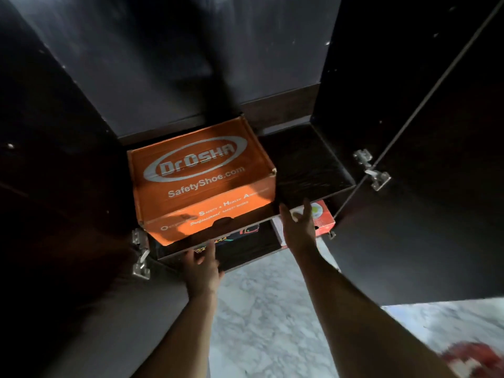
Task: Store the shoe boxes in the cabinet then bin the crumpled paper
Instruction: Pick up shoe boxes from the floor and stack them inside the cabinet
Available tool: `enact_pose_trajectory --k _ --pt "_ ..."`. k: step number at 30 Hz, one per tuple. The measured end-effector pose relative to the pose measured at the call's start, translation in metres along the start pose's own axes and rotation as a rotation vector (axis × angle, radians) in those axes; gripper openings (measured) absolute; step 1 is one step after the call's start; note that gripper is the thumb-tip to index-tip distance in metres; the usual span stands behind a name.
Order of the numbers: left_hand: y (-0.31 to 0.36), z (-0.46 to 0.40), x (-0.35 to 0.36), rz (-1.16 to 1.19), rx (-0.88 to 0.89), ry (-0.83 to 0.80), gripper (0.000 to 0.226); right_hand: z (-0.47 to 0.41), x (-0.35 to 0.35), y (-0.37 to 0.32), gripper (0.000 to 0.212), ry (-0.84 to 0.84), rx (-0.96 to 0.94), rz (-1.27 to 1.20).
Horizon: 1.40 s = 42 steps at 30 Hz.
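Observation:
An orange shoe box (pixel 201 178) with white lettering lies on a dark cabinet shelf (pixel 308 165), its front edge hanging slightly past the shelf lip. My left hand (pixel 203 264) is just below the box's front face, fingers apart, not holding it. My right hand (pixel 298 227) is to the right of the box, fingers spread, holding nothing. On the shelf below, a red box (pixel 323 219) and a dark box with coloured print (pixel 240 237) show partly. No crumpled paper is visible.
Both dark cabinet doors stand open: the left door (pixel 54 186) with metal hinges (pixel 140 255) and the right door (pixel 436 186) with a hinge (pixel 372 170). Marbled white floor (pixel 267 323) lies below. A blurred red and white thing (pixel 474 358) sits at the bottom right.

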<state>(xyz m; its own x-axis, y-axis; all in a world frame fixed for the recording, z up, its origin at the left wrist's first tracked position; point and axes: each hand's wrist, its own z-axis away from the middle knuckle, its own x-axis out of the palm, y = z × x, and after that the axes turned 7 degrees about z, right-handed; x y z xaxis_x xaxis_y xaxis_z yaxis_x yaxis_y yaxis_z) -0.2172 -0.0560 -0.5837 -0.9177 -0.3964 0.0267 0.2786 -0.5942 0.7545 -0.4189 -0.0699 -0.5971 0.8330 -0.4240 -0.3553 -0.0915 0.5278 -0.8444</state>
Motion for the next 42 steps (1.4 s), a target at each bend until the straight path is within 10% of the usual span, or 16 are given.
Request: enact_pose_trajectory --k 9,18,31,42 --pt "-0.136 0.134 0.052 -1.209 -0.038 -0.788 0.056 0.190 -0.210 0.198 0.077 0.323 0.647 -0.008" --pt "-0.292 0.302 0.177 -1.560 0.150 -1.248 0.054 0.302 -0.430 0.345 0.067 0.729 0.839 -0.116" --pt "-0.598 0.339 0.300 -1.643 0.208 -1.137 0.063 0.253 -0.563 0.609 0.067 0.682 0.955 -0.225" --pt "-0.716 0.287 0.342 -1.374 0.280 -0.951 0.051 0.191 -0.546 0.703 0.076 0.749 0.883 -0.389"
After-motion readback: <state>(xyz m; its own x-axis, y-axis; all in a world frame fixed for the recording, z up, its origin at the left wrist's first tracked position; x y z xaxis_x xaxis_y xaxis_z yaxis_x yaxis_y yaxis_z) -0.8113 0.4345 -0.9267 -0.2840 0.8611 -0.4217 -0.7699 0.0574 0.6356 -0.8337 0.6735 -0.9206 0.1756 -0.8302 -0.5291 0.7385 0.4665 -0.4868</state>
